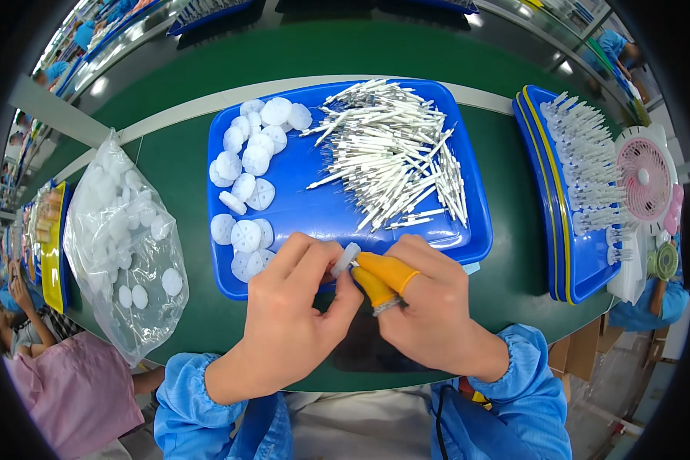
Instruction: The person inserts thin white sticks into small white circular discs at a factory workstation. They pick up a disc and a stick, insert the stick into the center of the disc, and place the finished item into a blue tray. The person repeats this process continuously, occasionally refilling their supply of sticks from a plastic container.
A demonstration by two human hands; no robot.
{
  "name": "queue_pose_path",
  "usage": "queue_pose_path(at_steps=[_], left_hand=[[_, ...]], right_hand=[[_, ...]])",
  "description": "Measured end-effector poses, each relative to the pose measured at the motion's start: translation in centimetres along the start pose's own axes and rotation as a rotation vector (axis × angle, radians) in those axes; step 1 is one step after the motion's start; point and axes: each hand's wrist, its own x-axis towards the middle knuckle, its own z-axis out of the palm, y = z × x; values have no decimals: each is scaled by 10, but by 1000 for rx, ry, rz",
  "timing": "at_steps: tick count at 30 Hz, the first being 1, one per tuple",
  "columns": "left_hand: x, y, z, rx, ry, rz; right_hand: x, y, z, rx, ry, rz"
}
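Above the near edge of the blue tray (295,201), my two hands meet. A round white plastic disc (346,259), turned edge-on, is pinched between the thumb and fingers of my left hand (280,318). My right hand (437,307) wears yellow covers on its thumb and forefinger. These close together against the disc's right side, where a small pale tip shows; the rest of what they hold is hidden. Loose white discs with holes (257,157) lie along the tray's left side. A heap of thin white sticks with greyish ends (395,146) fills its right part.
Left of the tray lies a clear plastic bag (123,245) of white discs. Stacked blue and yellow trays (540,215) at right hold rows of upright white pieces (583,153), beside a pink-and-white fan (642,172). Another person in pink (77,391) sits at lower left.
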Motion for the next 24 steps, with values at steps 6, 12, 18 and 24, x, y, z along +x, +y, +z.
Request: queue_pose_path(at_steps=[6,12,18,24], left_hand=[[-1,-12,2,-3,67,-8],[11,-13,-11,-122,51,-121],[11,-12,-14,-260,6,-267],[6,-16,-10,-336,-87,-218]], right_hand=[[16,6,-17,-65,-95,103],[20,36,-52,-469,-192,82],[25,22,-55,-375,-260,38],[15,-14,-43,68,-197,116]])
